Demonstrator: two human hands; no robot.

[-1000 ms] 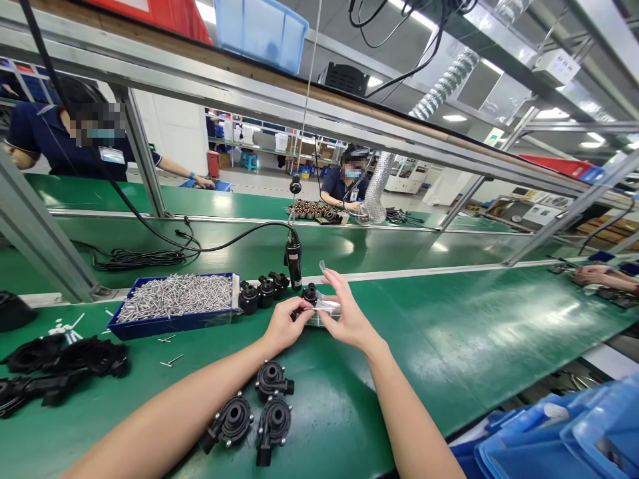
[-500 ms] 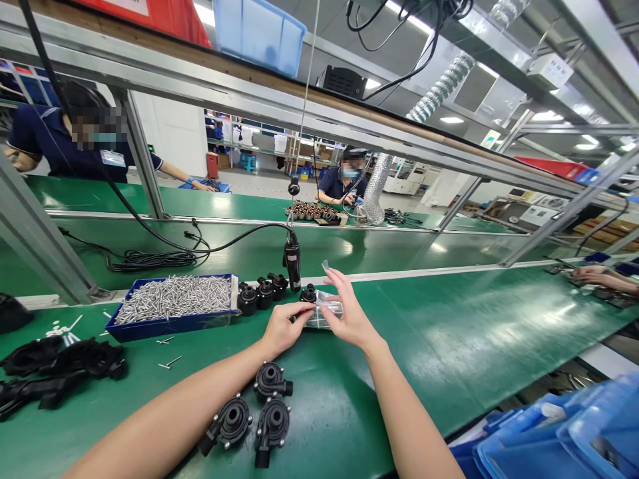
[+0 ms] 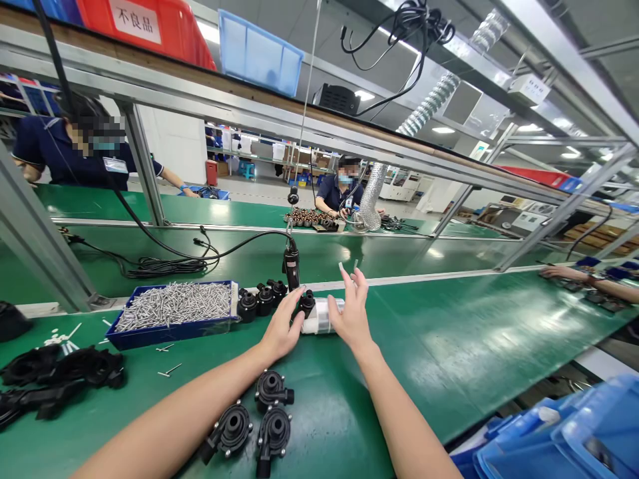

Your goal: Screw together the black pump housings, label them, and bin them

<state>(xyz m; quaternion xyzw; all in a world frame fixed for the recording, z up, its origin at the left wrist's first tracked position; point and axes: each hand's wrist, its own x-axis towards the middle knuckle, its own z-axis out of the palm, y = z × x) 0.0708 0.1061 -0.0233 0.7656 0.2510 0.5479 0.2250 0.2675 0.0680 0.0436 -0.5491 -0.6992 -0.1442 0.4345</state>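
Note:
A clear and white block-like holder (image 3: 323,315) lies on the green bench between my hands, with a black pump part (image 3: 307,302) standing at its left. Beside that part is my left hand (image 3: 283,327), fingers stretched out and thumb apart, gripping nothing. My right hand (image 3: 353,311) is at the holder's right side, thumb close to it and fingers raised and spread. Small translucent pieces show at its fingertips; I cannot tell if they are finger covers. Just behind, a black electric screwdriver (image 3: 291,263) hangs upright. Three black pump housings (image 3: 274,429) with screws lie nearer me.
A blue tray (image 3: 172,334) full of screws stands left, with several black pump parts (image 3: 263,298) beside it. Black plastic parts (image 3: 62,369) lie far left, loose screws near them. Blue bins (image 3: 559,432) are at lower right. Co-workers sit across the bench; another person's hand (image 3: 564,272) is at right.
My hands have moved apart; the left fingers have straightened out from their pinch near the holder. The holder and the pump part beside it are now more exposed. The view has shifted slightly.

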